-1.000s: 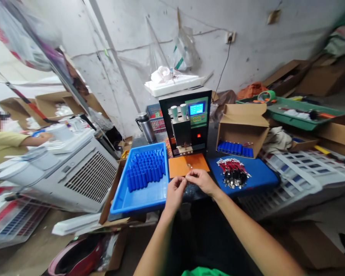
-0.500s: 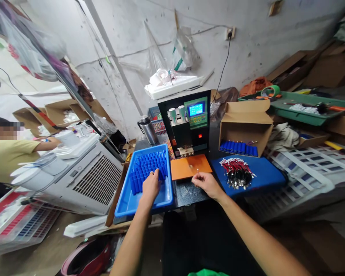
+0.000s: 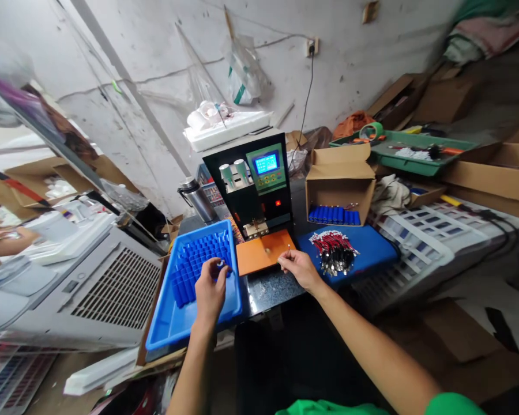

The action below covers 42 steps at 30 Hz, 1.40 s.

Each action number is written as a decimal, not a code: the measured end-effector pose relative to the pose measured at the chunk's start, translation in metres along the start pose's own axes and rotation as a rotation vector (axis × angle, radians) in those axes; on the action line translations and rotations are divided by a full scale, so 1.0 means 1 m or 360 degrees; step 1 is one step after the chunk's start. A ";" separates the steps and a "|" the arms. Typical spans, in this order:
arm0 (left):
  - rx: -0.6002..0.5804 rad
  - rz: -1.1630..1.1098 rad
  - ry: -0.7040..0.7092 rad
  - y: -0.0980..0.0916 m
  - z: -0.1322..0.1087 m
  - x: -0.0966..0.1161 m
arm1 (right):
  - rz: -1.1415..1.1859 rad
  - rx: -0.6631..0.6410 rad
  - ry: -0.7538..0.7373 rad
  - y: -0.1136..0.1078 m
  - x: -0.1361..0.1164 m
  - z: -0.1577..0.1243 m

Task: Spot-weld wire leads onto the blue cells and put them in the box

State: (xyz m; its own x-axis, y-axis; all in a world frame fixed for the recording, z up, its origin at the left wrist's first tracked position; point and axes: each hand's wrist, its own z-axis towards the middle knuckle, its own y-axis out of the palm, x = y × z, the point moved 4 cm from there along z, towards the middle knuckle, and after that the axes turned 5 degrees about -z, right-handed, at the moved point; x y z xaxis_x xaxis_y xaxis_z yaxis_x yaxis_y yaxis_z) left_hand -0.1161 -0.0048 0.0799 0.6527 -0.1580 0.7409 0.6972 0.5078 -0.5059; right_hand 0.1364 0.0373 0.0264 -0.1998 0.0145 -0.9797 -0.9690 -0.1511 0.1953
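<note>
My left hand (image 3: 211, 293) is above the near right part of a blue plastic tray (image 3: 159, 331), thumb and fingers closed around a blue cylindrical battery cell (image 3: 225, 268), mostly hidden by the fingers. Many more blue battery cells (image 3: 201, 253) stand packed upright in that tray. At the right edge of an orange board (image 3: 255, 256), my right hand (image 3: 300, 268) pinches a small thin piece with a pale tip (image 3: 289, 248); its kind is too small to tell. Behind the board stands a black spot welder (image 3: 266, 199) with a lit blue screen.
Red and black wire leads (image 3: 335, 252) lie heaped on a blue pad (image 3: 374, 248) at right. Behind them, a cardboard box (image 3: 339, 187) holds blue cells. A steel flask (image 3: 196, 199) stands left of the welder. Far left, a co-worker's arm (image 3: 8, 242) shows beyond a grey air cooler (image 3: 116, 282).
My left hand has come up from among the cells, now with one in its fingers. My right hand keeps its pinch by the board. The whole view has swung to the right.
</note>
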 end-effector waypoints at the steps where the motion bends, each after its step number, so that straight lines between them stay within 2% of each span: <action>1: 0.0008 -0.0119 -0.0007 0.010 0.002 0.008 | 0.0010 0.0030 -0.0013 -0.002 -0.001 0.002; 4: -0.0116 -0.0374 -0.0084 0.051 0.009 0.023 | 0.0026 0.0098 -0.0033 -0.007 -0.002 0.004; 7: -0.0160 -0.0448 -0.0130 0.087 0.016 0.027 | 0.0025 0.0120 -0.0038 -0.011 -0.002 0.004; 9: -0.0197 -0.0475 -0.0147 0.103 0.019 0.025 | 0.0025 0.0138 -0.0041 -0.015 -0.002 0.005; 12: -0.0371 -0.0518 -0.0164 0.118 0.022 0.023 | 0.0051 0.0173 -0.0036 -0.021 -0.003 0.009; 14: -0.0429 -0.0519 -0.0164 0.122 0.022 0.023 | 0.0075 0.0186 -0.0041 -0.022 -0.004 0.014; 19: -0.0376 -0.0494 -0.0145 0.127 0.021 0.025 | 0.0132 0.0187 -0.0070 -0.016 -0.010 0.034; 24: -0.0341 -0.0436 -0.0142 0.131 0.018 0.023 | 0.0178 0.0184 -0.0068 -0.002 -0.013 0.056; 31: -0.0337 -0.0358 -0.0145 0.130 0.014 0.019 | 0.0318 0.0144 0.0018 0.022 -0.004 0.077; 42: -0.0302 -0.0302 -0.0179 0.129 0.011 0.019 | -0.0131 0.0265 -0.0172 0.028 -0.002 0.080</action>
State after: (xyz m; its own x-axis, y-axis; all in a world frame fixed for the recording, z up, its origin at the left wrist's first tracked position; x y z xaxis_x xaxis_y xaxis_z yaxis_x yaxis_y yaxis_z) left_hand -0.0167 0.0674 0.0335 0.4757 -0.1348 0.8692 0.8537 0.3089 -0.4193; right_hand 0.0983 0.1124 0.0376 -0.1248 0.1274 -0.9840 -0.9915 0.0204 0.1284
